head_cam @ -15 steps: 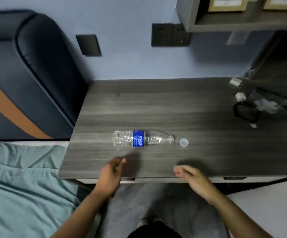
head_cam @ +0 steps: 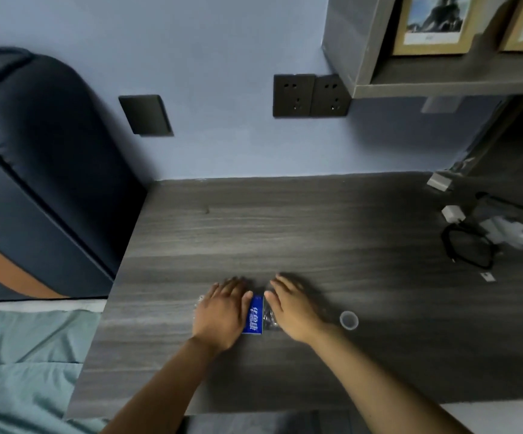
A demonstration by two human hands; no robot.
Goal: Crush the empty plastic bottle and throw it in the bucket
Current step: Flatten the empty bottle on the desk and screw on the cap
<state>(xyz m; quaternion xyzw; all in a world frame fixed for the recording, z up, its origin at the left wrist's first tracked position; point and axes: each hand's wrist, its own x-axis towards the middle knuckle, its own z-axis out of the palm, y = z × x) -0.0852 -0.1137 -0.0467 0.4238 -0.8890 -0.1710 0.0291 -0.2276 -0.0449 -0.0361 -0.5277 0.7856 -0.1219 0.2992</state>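
Observation:
A clear plastic bottle (head_cam: 255, 314) with a blue label lies on its side on the grey wooden desk (head_cam: 316, 239). My left hand (head_cam: 221, 313) lies flat over the bottle's left end, palm down. My right hand (head_cam: 291, 311) covers the bottle's right end the same way. Only the blue label and a bit of clear plastic show between the two hands. The bottle's clear cap (head_cam: 348, 320) lies loose on the desk just right of my right hand. No bucket is in view.
A pair of black glasses (head_cam: 468, 249) and white chargers (head_cam: 452, 213) lie at the desk's far right. A dark padded headboard (head_cam: 35, 183) and a bed with a teal sheet (head_cam: 19, 355) stand left of the desk. A shelf (head_cam: 441, 83) with picture frames hangs above.
Both hands have moved forward from the desk's front edge onto the bottle, one on each end. The view has shifted closer to the desk.

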